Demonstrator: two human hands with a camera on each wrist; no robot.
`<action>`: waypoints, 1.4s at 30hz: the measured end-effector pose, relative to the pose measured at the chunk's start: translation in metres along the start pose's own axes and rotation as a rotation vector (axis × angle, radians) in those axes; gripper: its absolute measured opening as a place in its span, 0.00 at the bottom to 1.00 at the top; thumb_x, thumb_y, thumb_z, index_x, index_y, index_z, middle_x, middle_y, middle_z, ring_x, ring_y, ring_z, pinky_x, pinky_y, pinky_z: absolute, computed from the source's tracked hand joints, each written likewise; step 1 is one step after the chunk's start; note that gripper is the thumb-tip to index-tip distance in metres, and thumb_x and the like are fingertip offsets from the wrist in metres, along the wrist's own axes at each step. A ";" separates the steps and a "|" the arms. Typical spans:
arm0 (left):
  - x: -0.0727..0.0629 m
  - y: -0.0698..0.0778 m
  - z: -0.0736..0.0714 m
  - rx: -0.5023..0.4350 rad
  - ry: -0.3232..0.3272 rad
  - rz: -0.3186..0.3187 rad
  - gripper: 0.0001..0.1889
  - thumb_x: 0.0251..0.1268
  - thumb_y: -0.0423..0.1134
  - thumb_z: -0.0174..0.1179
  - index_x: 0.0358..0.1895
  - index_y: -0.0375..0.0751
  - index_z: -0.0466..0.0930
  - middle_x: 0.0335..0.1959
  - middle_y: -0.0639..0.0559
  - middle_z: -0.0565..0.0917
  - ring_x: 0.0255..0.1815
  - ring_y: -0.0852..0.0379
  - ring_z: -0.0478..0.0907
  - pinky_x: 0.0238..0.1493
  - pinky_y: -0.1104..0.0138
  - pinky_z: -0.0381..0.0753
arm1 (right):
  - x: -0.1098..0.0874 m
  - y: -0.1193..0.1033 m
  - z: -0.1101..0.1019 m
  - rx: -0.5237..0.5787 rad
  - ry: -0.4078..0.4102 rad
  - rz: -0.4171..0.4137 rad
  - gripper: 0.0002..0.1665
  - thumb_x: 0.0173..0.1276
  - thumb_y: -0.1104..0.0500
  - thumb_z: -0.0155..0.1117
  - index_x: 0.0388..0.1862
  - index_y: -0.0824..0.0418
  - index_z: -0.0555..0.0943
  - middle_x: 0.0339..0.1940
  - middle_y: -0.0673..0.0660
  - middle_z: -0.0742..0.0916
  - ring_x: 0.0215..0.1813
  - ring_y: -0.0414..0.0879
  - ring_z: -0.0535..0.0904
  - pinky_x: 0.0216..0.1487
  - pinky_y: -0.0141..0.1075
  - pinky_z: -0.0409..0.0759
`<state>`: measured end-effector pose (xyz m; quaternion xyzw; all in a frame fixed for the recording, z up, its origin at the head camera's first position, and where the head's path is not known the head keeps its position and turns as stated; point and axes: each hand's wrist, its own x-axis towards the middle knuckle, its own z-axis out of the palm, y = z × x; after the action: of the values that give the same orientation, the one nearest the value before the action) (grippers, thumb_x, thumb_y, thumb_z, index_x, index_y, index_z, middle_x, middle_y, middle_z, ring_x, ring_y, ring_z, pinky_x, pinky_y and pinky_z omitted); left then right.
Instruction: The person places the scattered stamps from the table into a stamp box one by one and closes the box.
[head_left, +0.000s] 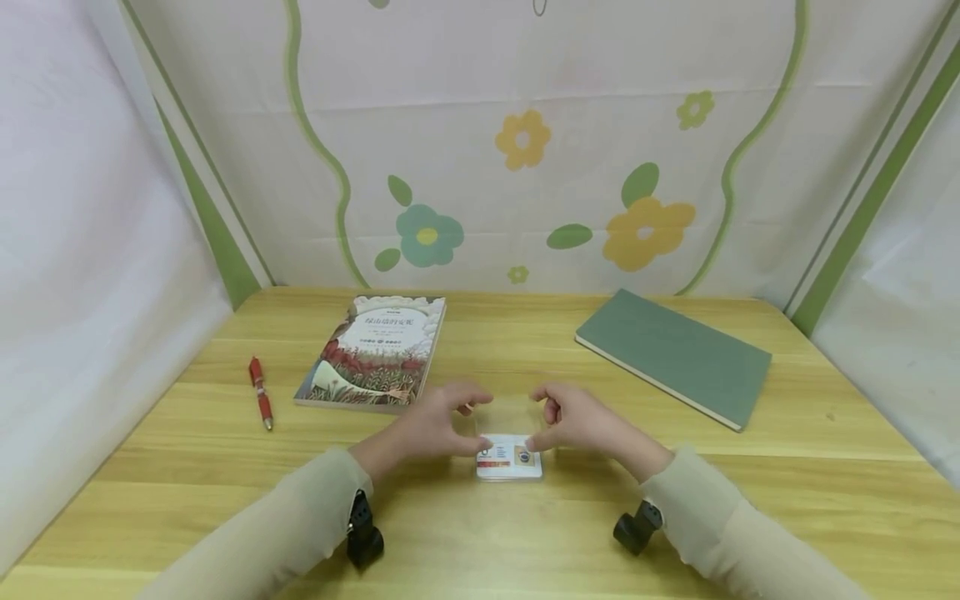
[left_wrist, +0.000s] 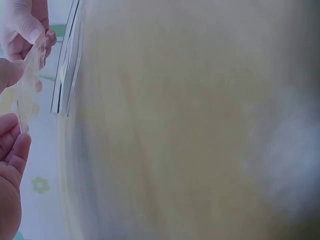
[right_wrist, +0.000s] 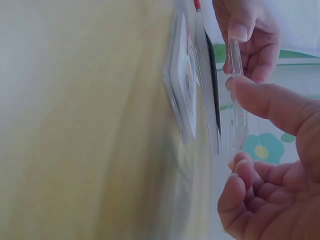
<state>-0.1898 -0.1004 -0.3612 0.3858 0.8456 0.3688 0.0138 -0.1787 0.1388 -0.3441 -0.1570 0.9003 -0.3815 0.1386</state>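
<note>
A clear plastic lid (head_left: 508, 414) is held between my two hands, raised above the table. My left hand (head_left: 431, 423) pinches its left side between thumb and fingers. On the opposite side my right hand (head_left: 585, 421) does the same. In the right wrist view the thin transparent lid (right_wrist: 236, 117) stands apart from the case of cards (right_wrist: 182, 75) below it. That stack of white printed cards (head_left: 495, 471), in a clear case, lies on the table just under the hands. Edge-on, the lid (left_wrist: 31, 75) also shows in the left wrist view.
A paperback book (head_left: 375, 350) with an illustrated cover lies behind the left hand, and a red pen (head_left: 261, 393) lies farther left. A green hardcover notebook (head_left: 675, 357) rests at the back right. Flowered curtain (head_left: 465, 125) hangs behind the wooden table (head_left: 225, 467).
</note>
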 end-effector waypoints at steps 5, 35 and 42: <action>-0.005 0.003 0.002 0.017 -0.045 -0.029 0.30 0.45 0.41 0.70 0.54 0.34 0.75 0.51 0.45 0.80 0.43 0.51 0.79 0.48 0.66 0.78 | -0.012 -0.003 0.010 0.010 0.019 0.042 0.39 0.44 0.57 0.77 0.54 0.69 0.71 0.23 0.52 0.74 0.24 0.42 0.66 0.24 0.32 0.65; -0.017 0.001 0.015 0.011 -0.145 -0.081 0.30 0.45 0.41 0.70 0.57 0.40 0.75 0.56 0.50 0.77 0.56 0.54 0.73 0.60 0.61 0.71 | -0.031 -0.004 0.033 -0.029 0.095 0.130 0.38 0.35 0.57 0.80 0.47 0.63 0.73 0.22 0.54 0.75 0.23 0.44 0.69 0.21 0.33 0.66; -0.019 -0.004 0.017 -0.007 -0.146 -0.100 0.30 0.45 0.42 0.70 0.56 0.41 0.75 0.54 0.51 0.77 0.53 0.56 0.74 0.57 0.64 0.73 | -0.030 -0.003 0.034 -0.013 0.077 0.109 0.39 0.36 0.56 0.80 0.49 0.64 0.73 0.22 0.54 0.75 0.22 0.43 0.69 0.20 0.32 0.67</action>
<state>-0.1744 -0.1045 -0.3811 0.3690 0.8591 0.3416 0.0952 -0.1381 0.1267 -0.3609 -0.0939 0.9146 -0.3735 0.1236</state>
